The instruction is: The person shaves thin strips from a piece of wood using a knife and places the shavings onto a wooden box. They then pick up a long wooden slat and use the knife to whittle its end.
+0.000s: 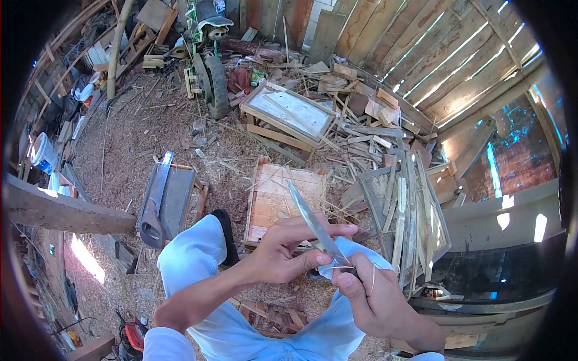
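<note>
A knife [312, 221] points up and to the left in front of my knees, its dark handle [349, 271] partly hidden in my right hand [374, 295]. The fingers of that hand are wrapped round the handle. My left hand [289, 249] pinches at the lower part of the blade, thumb on the near side and fingers behind it. A thin pale strip [372, 274] curves beside my right fingers. Whether the left fingers also hold a small piece is too small to tell.
A wooden crate [259, 201] stands ahead of my knees. A handsaw [158, 195] lies on a dark box [176, 201] at the left. Thin wood strips [400, 222] cover a tray at the right. Wood scraps, a framed white panel [292, 108] and a wheel [217, 87] are farther ahead.
</note>
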Demonstrator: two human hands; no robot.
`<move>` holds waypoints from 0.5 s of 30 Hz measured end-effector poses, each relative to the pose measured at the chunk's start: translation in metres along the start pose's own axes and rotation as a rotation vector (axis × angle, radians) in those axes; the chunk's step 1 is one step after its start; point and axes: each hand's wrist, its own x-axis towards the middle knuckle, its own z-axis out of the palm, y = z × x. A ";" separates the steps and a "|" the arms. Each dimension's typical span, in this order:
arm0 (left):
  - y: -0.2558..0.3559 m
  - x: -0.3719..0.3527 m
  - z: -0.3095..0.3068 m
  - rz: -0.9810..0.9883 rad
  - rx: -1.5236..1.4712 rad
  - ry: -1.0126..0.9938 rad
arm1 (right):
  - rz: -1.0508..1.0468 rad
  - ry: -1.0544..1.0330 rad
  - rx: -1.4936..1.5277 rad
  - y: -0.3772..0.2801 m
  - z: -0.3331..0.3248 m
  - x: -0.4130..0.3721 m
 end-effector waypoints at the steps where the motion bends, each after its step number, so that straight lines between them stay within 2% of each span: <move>1: 0.000 0.000 0.000 0.002 0.001 0.000 | -0.002 0.000 -0.001 0.000 0.000 0.000; 15: -0.004 0.000 0.007 0.032 -0.022 0.077 | -0.024 0.053 -0.092 0.001 0.006 -0.002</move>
